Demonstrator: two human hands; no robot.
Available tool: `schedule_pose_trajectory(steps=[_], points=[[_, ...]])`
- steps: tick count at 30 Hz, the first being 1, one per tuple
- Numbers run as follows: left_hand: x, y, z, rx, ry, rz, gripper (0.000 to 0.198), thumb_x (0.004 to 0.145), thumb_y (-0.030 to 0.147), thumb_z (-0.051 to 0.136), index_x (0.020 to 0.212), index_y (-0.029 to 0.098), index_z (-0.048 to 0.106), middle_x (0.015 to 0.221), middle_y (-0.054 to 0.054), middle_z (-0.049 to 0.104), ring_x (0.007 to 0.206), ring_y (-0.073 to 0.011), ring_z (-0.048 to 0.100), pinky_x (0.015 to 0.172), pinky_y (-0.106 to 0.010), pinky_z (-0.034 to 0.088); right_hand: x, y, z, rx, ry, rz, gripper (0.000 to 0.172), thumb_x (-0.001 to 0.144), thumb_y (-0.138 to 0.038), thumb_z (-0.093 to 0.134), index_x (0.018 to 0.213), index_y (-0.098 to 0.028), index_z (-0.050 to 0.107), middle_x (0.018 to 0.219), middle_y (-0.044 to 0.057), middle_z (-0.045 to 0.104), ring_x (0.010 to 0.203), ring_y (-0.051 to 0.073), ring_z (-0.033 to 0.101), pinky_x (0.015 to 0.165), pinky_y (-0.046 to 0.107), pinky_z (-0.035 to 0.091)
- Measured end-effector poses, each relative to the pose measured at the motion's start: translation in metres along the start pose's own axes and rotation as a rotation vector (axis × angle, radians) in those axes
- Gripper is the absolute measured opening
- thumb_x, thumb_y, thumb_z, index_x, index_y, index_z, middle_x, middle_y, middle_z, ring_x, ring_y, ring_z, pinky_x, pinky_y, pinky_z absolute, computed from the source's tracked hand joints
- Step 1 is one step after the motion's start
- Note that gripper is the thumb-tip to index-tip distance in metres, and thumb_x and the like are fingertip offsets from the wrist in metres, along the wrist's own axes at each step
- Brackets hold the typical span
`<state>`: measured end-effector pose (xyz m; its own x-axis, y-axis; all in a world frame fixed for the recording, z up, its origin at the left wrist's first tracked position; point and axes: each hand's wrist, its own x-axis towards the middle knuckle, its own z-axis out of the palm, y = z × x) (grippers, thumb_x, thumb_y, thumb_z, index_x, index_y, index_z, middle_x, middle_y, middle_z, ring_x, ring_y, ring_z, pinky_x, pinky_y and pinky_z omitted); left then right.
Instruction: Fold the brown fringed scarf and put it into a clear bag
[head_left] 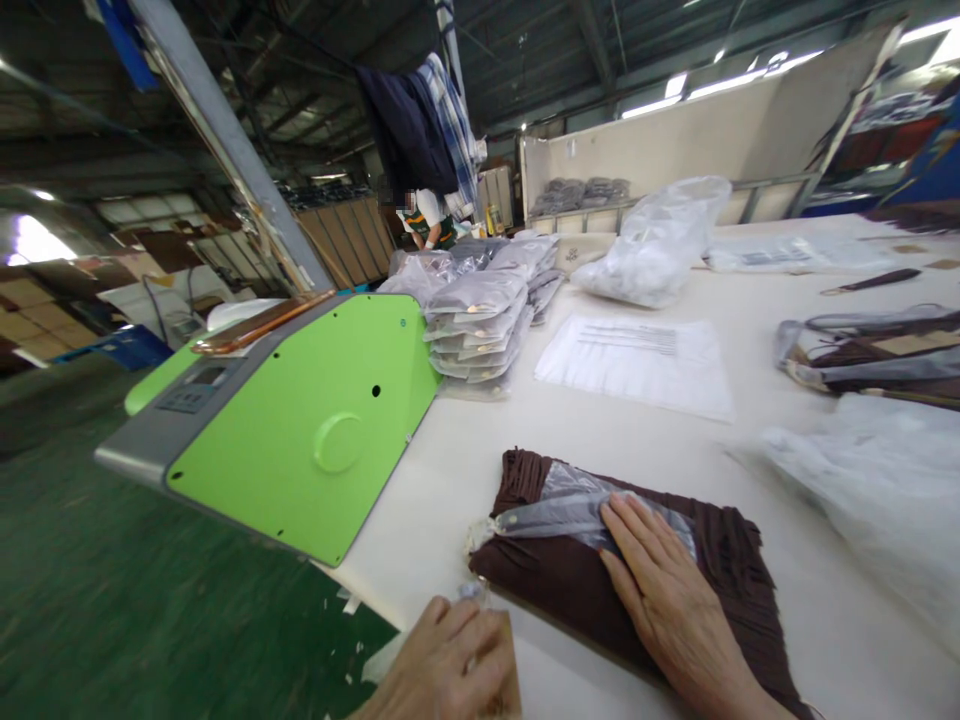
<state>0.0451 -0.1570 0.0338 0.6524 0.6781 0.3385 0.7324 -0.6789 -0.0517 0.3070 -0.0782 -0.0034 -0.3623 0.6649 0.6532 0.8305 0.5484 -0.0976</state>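
On the white table (697, 455), the ribbed brown garment (570, 585) lies folded, half-bagged, under the right hand (664, 590), fingers (626, 530) spread flat.

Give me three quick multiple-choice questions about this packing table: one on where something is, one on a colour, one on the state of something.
1. Where does the stack of filled clear plastic packets lie?
A. just right of the green machine
B. on the floor
C. under the person's right hand

2. What colour is the side panel of the big sloped machine?
A. red
B. bright green
C. white

3. How does the right hand meet the folded dark brown pleated fabric?
A. it lifts it in the air
B. it hovers well clear
C. it lies flat, pressing on it and its clear plastic bag

Answers:
1. A, the packets sit on the white table by the machine's right edge.
2. B, the panel is bright green above a grey base.
3. C, the palm lies spread on the fabric; the left hand is at the near table edge, its grip unclear.
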Motion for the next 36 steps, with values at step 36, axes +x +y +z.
schedule_pose_trajectory(steps=[36], points=[[0.068,-0.110,-0.017,-0.899,0.502,-1.195,0.043,0.071,0.054,0.043,0.082,0.013,0.054,0.051,-0.002,0.061,0.040,-0.0097,0.049,0.039,-0.018,0.035,-0.003,0.003,0.001,-0.016,-0.012,-0.033,0.046,0.090,-0.030,0.039,0.131,-0.011,0.041,0.135,0.011,0.046,0.131,0.022,0.031,0.107,0.038,0.028]])
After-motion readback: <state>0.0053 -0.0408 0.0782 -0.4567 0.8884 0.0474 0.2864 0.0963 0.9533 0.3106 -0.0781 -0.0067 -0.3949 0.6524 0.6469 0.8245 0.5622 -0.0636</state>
